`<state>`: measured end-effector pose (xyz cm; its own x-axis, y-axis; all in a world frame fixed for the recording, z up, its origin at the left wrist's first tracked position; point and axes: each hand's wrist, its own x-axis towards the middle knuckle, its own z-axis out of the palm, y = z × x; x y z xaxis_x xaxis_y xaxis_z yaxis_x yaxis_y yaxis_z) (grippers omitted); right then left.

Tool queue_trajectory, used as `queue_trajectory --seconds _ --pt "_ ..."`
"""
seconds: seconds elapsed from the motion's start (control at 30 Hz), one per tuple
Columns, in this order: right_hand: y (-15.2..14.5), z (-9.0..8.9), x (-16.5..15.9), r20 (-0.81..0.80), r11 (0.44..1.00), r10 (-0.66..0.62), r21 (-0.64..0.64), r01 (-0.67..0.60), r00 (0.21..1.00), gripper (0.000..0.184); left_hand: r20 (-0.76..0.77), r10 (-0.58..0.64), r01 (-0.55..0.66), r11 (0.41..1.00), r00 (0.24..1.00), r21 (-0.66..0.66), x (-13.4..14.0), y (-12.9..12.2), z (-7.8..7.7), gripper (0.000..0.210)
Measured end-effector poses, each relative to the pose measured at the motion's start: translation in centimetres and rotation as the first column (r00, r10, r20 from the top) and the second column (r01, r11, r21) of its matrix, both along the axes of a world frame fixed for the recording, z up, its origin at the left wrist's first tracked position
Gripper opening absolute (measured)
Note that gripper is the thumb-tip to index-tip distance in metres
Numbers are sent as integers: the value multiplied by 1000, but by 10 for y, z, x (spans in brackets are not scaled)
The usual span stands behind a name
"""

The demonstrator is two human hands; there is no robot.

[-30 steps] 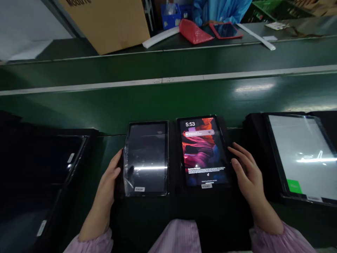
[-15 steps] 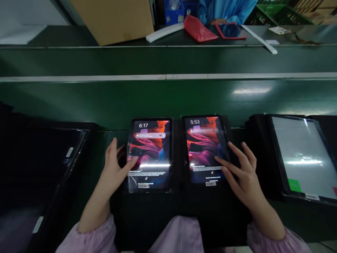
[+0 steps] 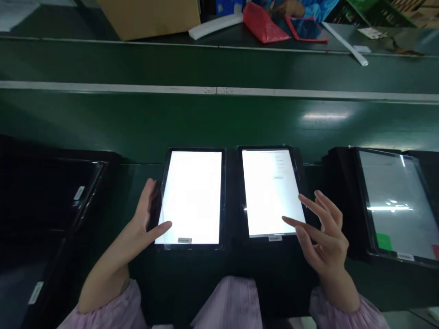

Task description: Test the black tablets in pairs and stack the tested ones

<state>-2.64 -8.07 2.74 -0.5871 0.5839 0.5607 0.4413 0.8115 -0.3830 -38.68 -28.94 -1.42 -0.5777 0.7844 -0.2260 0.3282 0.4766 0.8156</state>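
Two tablets lie side by side, both screens lit white. My left hand [image 3: 142,228] rests at the side of the left tablet [image 3: 194,196], its thumb stretched over the lower left of the screen and its other fingers along the edge, partly hidden. Over the right tablet [image 3: 267,196] is my right hand [image 3: 324,233], fingers spread, with the index fingertip at the lower part of the screen; whether it touches the glass I cannot tell. Faint small lines of text show on the right tablet's screen. A small label sits at the bottom of each tablet.
To the right, another tablet [image 3: 394,192] with a grey screen and a green patch lies on a dark block. Dark tablets [image 3: 48,192] are at the left. Beyond the green bench stand a cardboard box [image 3: 154,18], a red pouch [image 3: 264,25] and a co-worker's hand [image 3: 290,8].
Both tablet screens have gone from a colourful lock picture with a clock to white. My right hand has lifted its fingers slightly, and my left thumb has shifted a little left and down.
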Motion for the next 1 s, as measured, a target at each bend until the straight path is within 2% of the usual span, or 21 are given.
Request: queue_trajectory --seconds 0.13,0.23,0.43,0.53,0.63,0.7,0.77,1.0 --pt "0 -1 -2 19 991 122 45 -123 992 26 8 -90 90 995 996 -49 -4 -7 1 130" --pt "-2 0 -1 25 988 148 40 -149 989 27 16 -144 145 984 989 -105 -4 -10 2 139" --pt "-7 1 5 41 981 194 -21 -194 980 30 16 -201 201 970 979 -133 -1 -6 6 146" --pt "-5 -5 5 95 990 144 -4 -144 985 28 -13 -119 116 983 993 -145 6 4 11 148" --pt "-1 -10 0 99 997 11 71 -18 995 23 -34 100 -103 991 994 -85 12 13 15 127" --pt "-1 -10 -4 85 994 -17 111 7 996 23 24 162 -162 987 986 -20 14 16 17 113" --pt "-2 -9 -8 66 993 10 116 -18 998 23 89 129 -129 992 988 -1 13 14 17 110" --pt "-13 -5 -18 24 987 148 62 -149 989 22 177 -1 18 995 984 -94 -2 -7 25 120"
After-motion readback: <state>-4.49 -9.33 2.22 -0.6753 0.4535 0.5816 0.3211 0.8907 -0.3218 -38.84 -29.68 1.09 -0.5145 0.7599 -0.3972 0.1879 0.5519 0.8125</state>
